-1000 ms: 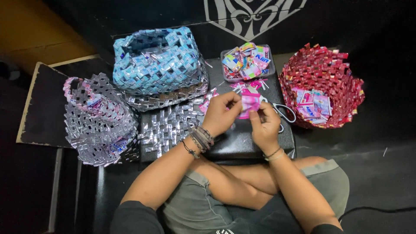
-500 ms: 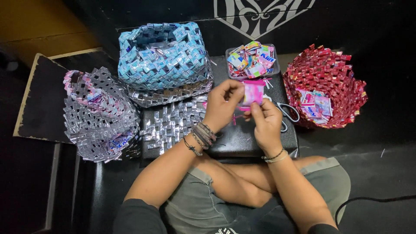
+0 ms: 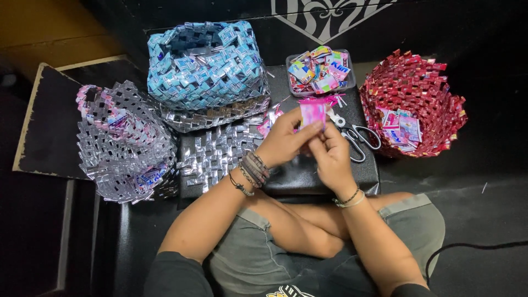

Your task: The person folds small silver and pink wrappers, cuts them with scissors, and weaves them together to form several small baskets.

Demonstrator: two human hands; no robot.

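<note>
You are holding a small pink wrapper piece [image 3: 312, 113] up over the middle of the dark bench [image 3: 308, 173], just in front of the clear tray of cut wrappers [image 3: 320, 70]. Your left hand [image 3: 283, 142] is pinching its lower left edge between thumb and fingertips, and your right hand [image 3: 330, 155] is pinching it from below on the other side, fingers drawn together against the strip.

The step looks like folding or creasing, so you are probably doing best by keeping both pinches close to the fold line and running the thumb along it, so the crease is setting sharp and straight. Keep the edges meeting squarely; a skewed fold would likely sit badly in a weave like the silver woven mat [image 3: 220, 154] beside your left wrist.

The scissors [image 3: 355, 135] are lying just right of your hands, near the red woven basket [image 3: 418, 104]; the blue woven basket [image 3: 206, 66] and silver basket [image 3: 124, 143] are sitting to the left.
</note>
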